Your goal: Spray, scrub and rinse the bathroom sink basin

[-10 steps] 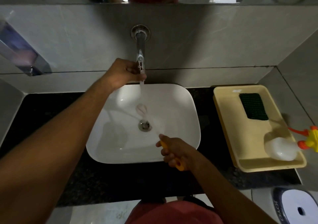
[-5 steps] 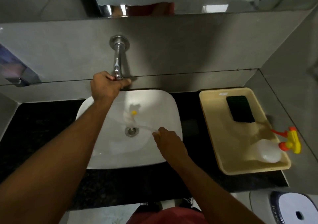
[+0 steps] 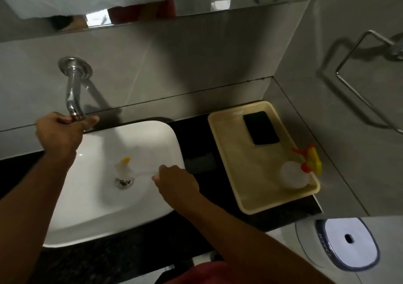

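The white square sink basin (image 3: 91,207) sits on a black counter, its metal drain (image 3: 123,182) near the middle. My left hand (image 3: 60,132) is closed around the tip of the chrome wall tap (image 3: 73,92) above the basin's back edge. My right hand (image 3: 174,180) grips the handle of a clear brush (image 3: 125,168) with a yellow tip, whose head rests in the basin just above the drain. No water stream shows. A spray bottle (image 3: 294,174) with a yellow and orange trigger lies in the cream tray (image 3: 226,144) at the right, along with a dark scrub pad (image 3: 260,128).
The black counter (image 3: 196,140) runs between basin and tray. A metal towel ring (image 3: 370,70) hangs on the right wall. A white bin lid (image 3: 349,242) sits low at the right. A mirror edge runs along the top.
The water stream seen a second ago is gone. The view has swung right, so the basin and tap now sit further left. My right hand has turned the brush head over the drain.
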